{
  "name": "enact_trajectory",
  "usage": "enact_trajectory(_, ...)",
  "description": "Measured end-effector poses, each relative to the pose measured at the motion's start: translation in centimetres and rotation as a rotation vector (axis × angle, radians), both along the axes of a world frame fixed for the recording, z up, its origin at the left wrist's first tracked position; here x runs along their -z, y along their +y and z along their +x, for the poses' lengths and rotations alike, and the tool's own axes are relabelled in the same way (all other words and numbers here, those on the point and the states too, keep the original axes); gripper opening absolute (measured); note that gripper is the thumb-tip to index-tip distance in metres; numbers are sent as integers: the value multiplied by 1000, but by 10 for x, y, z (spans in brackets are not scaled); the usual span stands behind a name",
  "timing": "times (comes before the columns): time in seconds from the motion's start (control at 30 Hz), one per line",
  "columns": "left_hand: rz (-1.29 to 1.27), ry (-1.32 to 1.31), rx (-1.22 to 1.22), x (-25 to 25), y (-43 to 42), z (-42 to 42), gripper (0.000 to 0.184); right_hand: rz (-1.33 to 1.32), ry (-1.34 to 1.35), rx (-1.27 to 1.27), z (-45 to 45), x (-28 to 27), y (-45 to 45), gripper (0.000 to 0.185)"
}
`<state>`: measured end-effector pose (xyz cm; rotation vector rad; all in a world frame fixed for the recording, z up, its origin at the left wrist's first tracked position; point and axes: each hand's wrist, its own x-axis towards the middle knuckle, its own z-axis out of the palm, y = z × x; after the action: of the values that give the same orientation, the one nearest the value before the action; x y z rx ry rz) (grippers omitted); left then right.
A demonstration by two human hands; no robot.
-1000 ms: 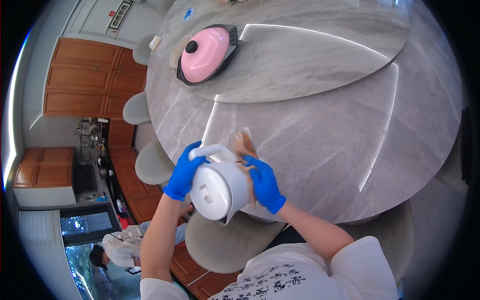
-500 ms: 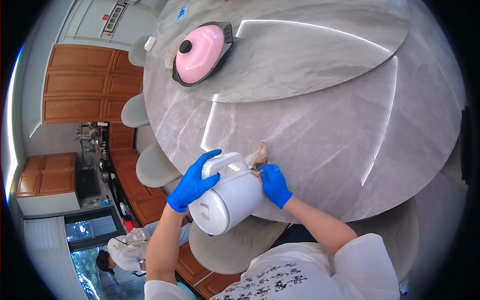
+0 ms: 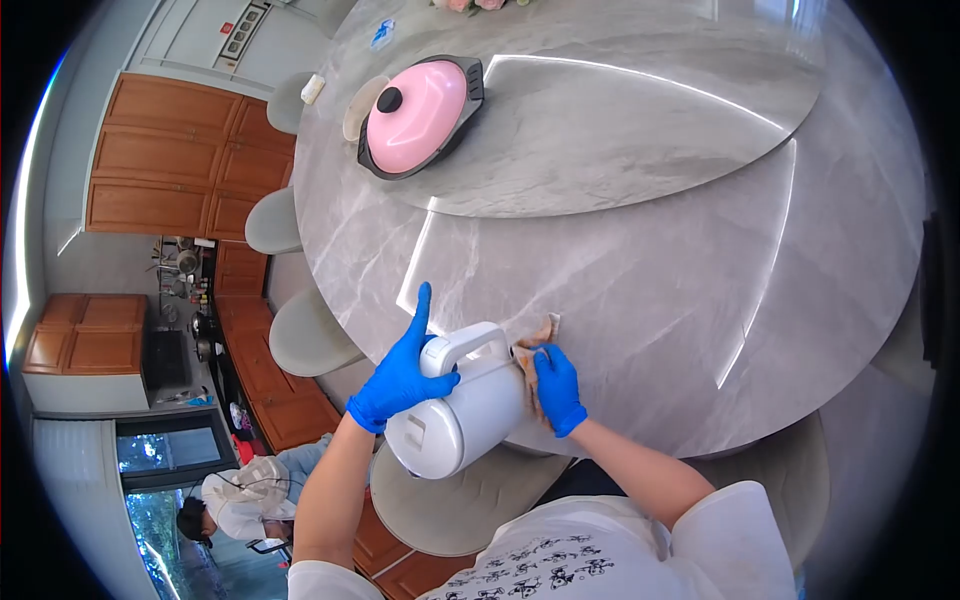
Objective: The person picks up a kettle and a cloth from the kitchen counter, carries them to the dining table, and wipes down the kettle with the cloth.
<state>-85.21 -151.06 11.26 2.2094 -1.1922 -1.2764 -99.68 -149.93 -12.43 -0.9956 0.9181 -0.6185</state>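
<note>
A white electric kettle (image 3: 478, 412) lies tipped on its side over the table's near edge, its lid end toward me and its handle (image 3: 463, 343) uppermost. My left hand (image 3: 400, 378), in a blue glove, steadies it at the lid end, with the thumb on the body by the handle and a finger stretched out past it. In a matching glove, my right hand (image 3: 558, 388) has its fingers closed on a crumpled brownish cloth (image 3: 530, 375) and presses it against the kettle's base end. Part of the cloth is hidden behind those fingers.
A pink-lidded pan (image 3: 418, 115) stands on the raised turntable (image 3: 640, 140) of the round marble table (image 3: 660, 300). Beige chairs (image 3: 310, 333) ring the table. Another person (image 3: 245, 500) is by the counter at the lower left.
My right hand and the cloth have shifted slightly right and down along the kettle's base. A left finger now points up, away from the handle. The view has tilted a little.
</note>
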Motion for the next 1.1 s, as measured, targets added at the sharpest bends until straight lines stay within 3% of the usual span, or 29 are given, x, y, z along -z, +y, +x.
enact_trajectory(0.07,14,42,-20,-2,-2,0,109,-3,-251,300,7,-50,-11,24)
enact_trajectory(0.1,29,84,-41,-2,-2,0,111,-44,-268,246,-1,-93,-26,22)
enact_trajectory(0.13,27,87,-42,2,-1,0,111,-339,-253,191,-1,-115,-35,22)
enact_trajectory(0.2,-181,164,49,19,2,11,111,-591,-304,89,6,-154,-46,23)
enact_trajectory(0.27,-159,133,119,20,-1,10,112,-664,-331,80,17,-143,-52,23)
enact_trajectory(0.33,-114,101,-7,5,-6,-4,111,-624,-349,152,39,-103,-52,22)
enact_trajectory(0.4,-55,98,-49,-2,-3,-8,110,-471,-247,220,40,-77,-60,24)
enact_trajectory(0.43,-58,63,-54,-4,-4,-10,110,-260,-206,112,48,-44,-57,25)
enact_trajectory(0.5,-79,24,-46,-5,-2,-10,109,-433,-25,-99,47,23,-40,26)
enact_trajectory(0.6,-87,-38,50,-3,5,-9,107,-127,-103,-133,33,6,-36,26)
enact_trajectory(0.63,-54,-26,24,-5,8,-11,103,-460,-17,-95,29,9,-34,27)
enact_trajectory(0.67,-208,-108,102,5,13,-6,97,-304,-71,-2,30,14,-34,27)
enact_trajectory(0.7,-171,-19,19,0,16,-10,88,-200,-35,43,18,-2,-38,27)
enact_trajectory(0.73,-243,-3,-12,-5,17,-14,81,-292,68,92,10,-2,-41,28)
enact_trajectory(0.77,-229,128,-164,4,27,-9,67,-140,24,167,-6,-19,-45,26)
enact_trajectory(0.87,-184,336,-546,2,40,-4,44,-172,115,215,-54,-37,-63,22)
enact_trajectory(0.93,-225,444,-639,13,54,6,38,-531,296,288,-90,-54,-73,18)
enact_trajectory(0.97,-310,539,-788,23,61,11,38,-558,302,298,-108,-58,-81,18)
enact_trajectory(1.0,-393,635,-938,34,70,16,37,-747,331,232,-126,-62,-89,17)
enact_trajectory(1.03,-413,651,-928,50,82,22,37,-934,358,161,-142,-66,-95,16)
enact_trajectory(1.1,-464,940,-1143,78,100,33,38,-1035,428,98,-170,-71,-96,20)
